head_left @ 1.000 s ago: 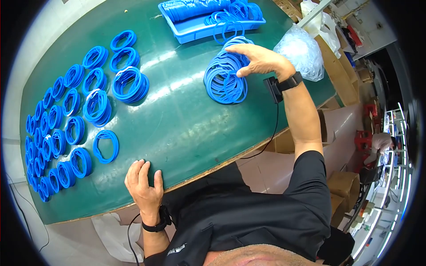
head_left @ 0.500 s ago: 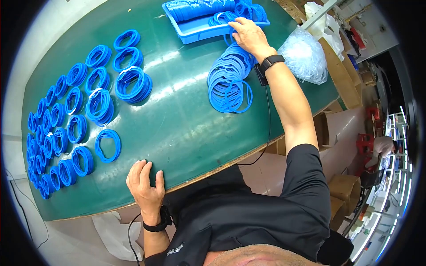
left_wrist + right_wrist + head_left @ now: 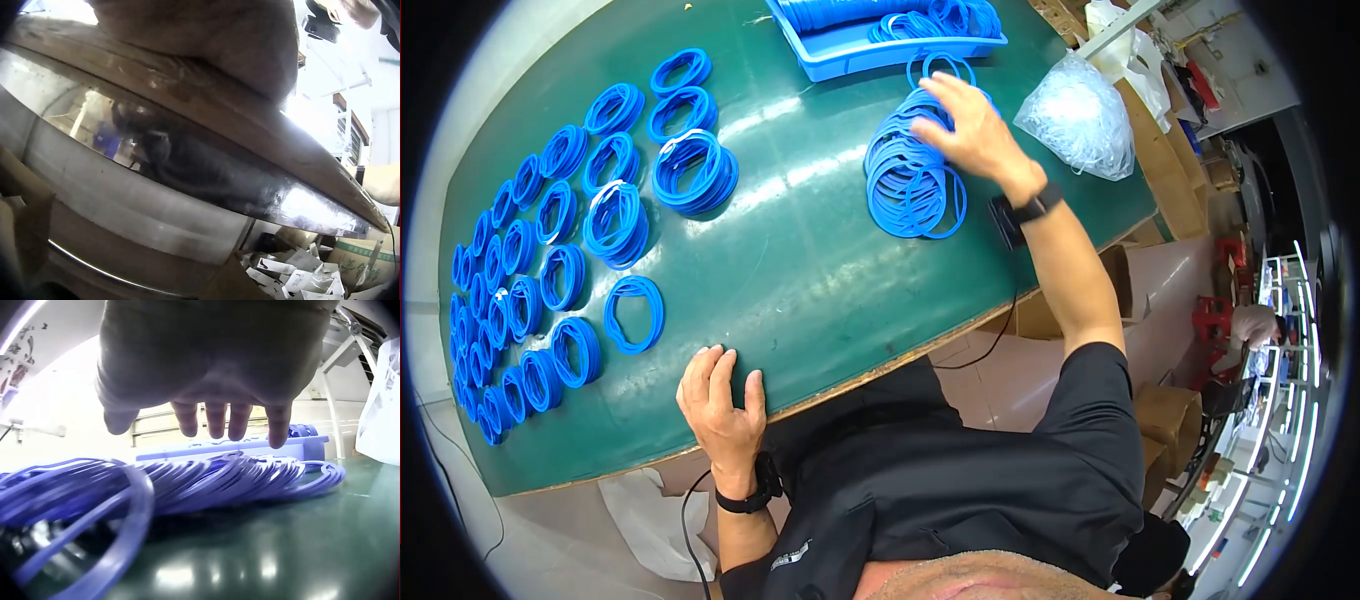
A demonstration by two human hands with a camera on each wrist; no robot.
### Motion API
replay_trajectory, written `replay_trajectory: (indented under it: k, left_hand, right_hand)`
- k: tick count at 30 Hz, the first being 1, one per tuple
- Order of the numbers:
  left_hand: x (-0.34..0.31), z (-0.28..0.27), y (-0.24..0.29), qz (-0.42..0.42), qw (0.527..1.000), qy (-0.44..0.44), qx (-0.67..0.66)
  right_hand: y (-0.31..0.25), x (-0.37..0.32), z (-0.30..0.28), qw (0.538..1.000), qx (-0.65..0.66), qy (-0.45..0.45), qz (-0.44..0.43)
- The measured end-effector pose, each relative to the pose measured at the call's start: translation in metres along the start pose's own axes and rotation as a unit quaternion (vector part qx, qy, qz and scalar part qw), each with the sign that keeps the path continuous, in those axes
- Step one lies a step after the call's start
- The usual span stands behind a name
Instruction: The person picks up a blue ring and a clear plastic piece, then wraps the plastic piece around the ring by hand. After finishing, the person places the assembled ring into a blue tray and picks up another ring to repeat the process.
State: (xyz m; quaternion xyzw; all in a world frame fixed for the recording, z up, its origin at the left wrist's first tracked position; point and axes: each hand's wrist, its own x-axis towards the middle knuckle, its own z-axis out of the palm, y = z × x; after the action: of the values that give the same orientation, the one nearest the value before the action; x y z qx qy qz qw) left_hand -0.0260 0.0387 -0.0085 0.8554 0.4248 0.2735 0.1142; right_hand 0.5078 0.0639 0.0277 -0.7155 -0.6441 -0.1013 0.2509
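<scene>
Thin blue rings (image 3: 905, 200) lie fanned out in an overlapping row on the green table, running from near the blue tray toward the person. Above this row hovers my right hand (image 3: 978, 135), fingers spread and thumb apart, holding nothing. In the right wrist view the fingers (image 3: 215, 419) of that hand point forward, above the fanned rings (image 3: 212, 481). My left hand (image 3: 725, 405) rests on the table at its front edge, fingers relaxed. The left wrist view shows only part of the left hand (image 3: 206, 37) over the table edge (image 3: 206, 100).
Many bundles of blue rings (image 3: 615, 225) stand in rows on the left side. At the back, the blue tray (image 3: 880, 62) holds a wrapped roll and loose rings. A clear plastic bag (image 3: 1080, 118) sits at the right, by cardboard (image 3: 1165, 170).
My right hand reached from the fanned rings to the tray's front edge, then drew back over the rings. The row's near end has spread slightly. My left hand has stayed at the table edge.
</scene>
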Motion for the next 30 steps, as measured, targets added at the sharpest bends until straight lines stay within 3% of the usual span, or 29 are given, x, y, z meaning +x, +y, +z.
replay_trajectory:
  k: [2, 6, 15, 18, 19, 22, 23, 26, 30]
  left_hand:
    - [0.0, 0.0, 0.0, 0.004, 1.0, 0.001, 0.0]
    - [0.0, 0.0, 0.0, 0.004, 1.0, -0.001, 0.008]
    - [0.0, 0.001, 0.0, 0.016, 1.0, 0.018, 0.0]
    - [0.0, 0.0, 0.002, 0.01, 1.0, 0.019, -0.004]
    - [-0.001, 0.0, 0.001, 0.008, 1.0, 0.018, -0.004]
    - [0.0, 0.002, 0.001, 0.012, 1.0, 0.022, -0.002]
    - [0.0, 0.002, 0.001, 0.015, 1.0, 0.02, -0.002]
    - [0.0, 0.002, 0.001, 0.015, 1.0, 0.022, -0.001]
    - [-0.001, 0.002, 0.0, 0.011, 1.0, 0.027, -0.006]
  right_hand:
    - [-0.036, -0.03, -0.019, 0.995, -0.004, -0.076, -0.061]
    - [-0.057, -0.062, -0.01, 0.992, -0.056, -0.082, -0.075]
    - [-0.026, -0.027, 0.009, 0.993, -0.046, -0.085, -0.069]
    - [-0.015, -0.031, 0.0, 0.991, -0.114, -0.018, 0.067]
    - [-0.006, -0.034, 0.003, 0.991, -0.113, -0.02, 0.066]
    - [0.032, -0.038, 0.016, 0.972, -0.062, -0.017, 0.226]
    - [0.037, -0.04, 0.017, 0.971, -0.062, -0.017, 0.23]
    - [0.033, -0.038, 0.012, 0.974, 0.116, -0.004, 0.195]
    - [0.001, -0.063, 0.0, 0.99, 0.034, 0.023, 0.133]
